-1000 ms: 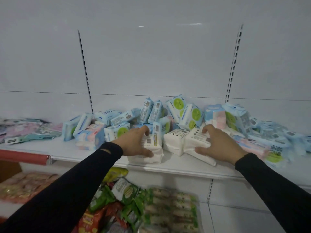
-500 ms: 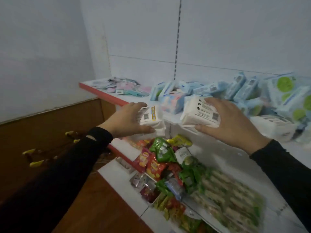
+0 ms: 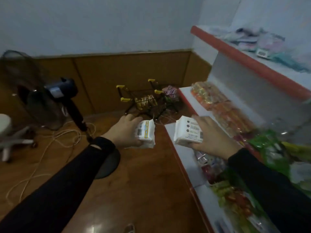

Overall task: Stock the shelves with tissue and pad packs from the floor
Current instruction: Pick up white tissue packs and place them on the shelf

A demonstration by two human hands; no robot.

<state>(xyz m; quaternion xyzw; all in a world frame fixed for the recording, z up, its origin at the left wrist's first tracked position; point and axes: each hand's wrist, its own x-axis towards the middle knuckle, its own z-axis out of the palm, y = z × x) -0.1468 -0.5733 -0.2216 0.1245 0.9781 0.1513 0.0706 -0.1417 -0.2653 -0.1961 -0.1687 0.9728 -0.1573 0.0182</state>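
**Two white packs carried away from the top shelf**

Since the earlier frames the view has been swung left, from the shelf face to the floor and the room corner, and both packs have been lifted off the front edge of the top shelf. The left hand is clamped on a white pack, thumb below and fingers above; the right hand is clamped on a second white pack. The hands are held apart, the left pack over the wooden floor, the right pack over the front corner of a lower shelf.

Progress is judged partial. Pastel packs are seen lying loose near the end of the top shelf, unsorted. No tissue or pad packs can be made out on the floor. Where the two held packs are bound cannot be told.

Both packs are soft, squarish, plastic-wrapped blocks, white with printed labels; a barcode and yellow border are shown on the left one. Some give under the fingers is to be expected. Elsewhere a fan, wire baskets and cables are shown.
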